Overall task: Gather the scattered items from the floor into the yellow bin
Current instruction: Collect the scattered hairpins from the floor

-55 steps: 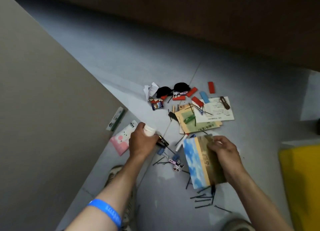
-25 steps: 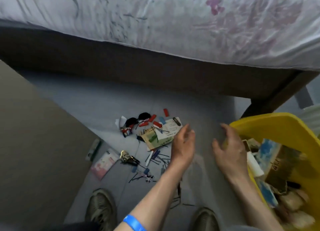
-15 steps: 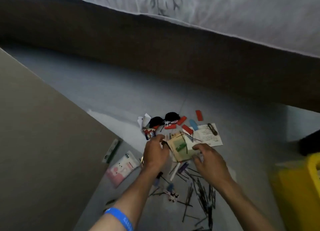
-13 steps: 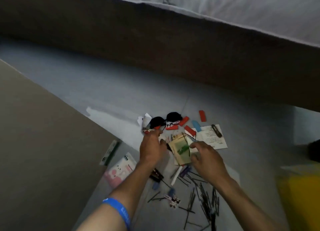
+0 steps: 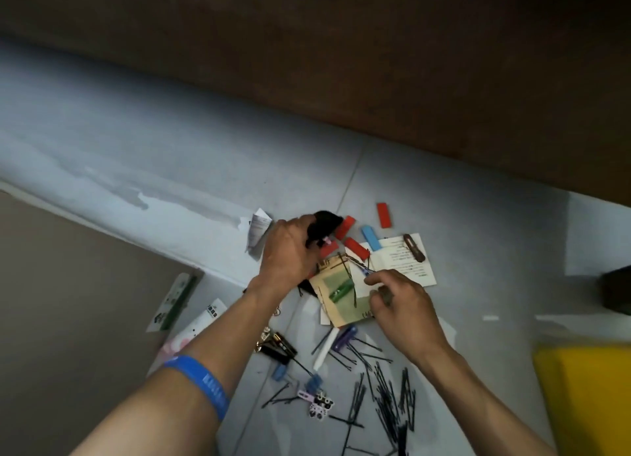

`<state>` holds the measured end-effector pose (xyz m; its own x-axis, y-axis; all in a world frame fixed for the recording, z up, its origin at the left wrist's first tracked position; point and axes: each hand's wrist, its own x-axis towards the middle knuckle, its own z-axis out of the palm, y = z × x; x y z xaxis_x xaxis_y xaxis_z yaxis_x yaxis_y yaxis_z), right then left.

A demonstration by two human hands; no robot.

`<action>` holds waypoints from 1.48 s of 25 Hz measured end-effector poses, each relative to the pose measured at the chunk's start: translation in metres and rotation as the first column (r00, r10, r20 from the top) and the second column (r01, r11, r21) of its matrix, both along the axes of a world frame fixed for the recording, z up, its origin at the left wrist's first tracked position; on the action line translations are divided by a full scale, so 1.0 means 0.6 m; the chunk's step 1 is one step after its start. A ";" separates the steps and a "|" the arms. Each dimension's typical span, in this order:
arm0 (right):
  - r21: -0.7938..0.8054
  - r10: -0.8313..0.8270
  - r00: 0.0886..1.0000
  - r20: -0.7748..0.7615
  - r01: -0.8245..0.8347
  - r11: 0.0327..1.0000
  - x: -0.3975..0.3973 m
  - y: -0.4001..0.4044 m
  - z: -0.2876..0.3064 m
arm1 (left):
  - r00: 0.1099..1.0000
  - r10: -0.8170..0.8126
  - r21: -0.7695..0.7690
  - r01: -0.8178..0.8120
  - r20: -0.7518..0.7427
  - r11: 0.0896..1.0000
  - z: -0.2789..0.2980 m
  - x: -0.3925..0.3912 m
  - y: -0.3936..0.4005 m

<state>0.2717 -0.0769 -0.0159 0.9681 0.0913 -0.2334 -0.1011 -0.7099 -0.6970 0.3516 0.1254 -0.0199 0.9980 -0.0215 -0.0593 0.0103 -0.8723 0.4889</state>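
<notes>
Left hand (image 5: 290, 250) grips a black item (image 5: 324, 224); right hand (image 5: 403, 305) pinches a hairpin (image 5: 358, 266); card print unreadable.

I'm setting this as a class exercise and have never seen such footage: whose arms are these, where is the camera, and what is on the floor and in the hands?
No machine here: a person wears a camera on the head, looking down at their own hands. The left hand, with a blue wristband on that arm, grips a black item. The right hand pinches something small above a tan card; what exactly is unclear. On the grey floor lie red pieces, a blue piece, a white printed card and many black hairpins. The yellow bin stands at the right.
</notes>
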 end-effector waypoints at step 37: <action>0.539 -0.475 0.667 -0.574 0.744 0.394 0.155 0.015 -0.034 | 0.743 0.126 -0.740 -0.668 -0.657 0.082 -0.002 -0.041 -0.038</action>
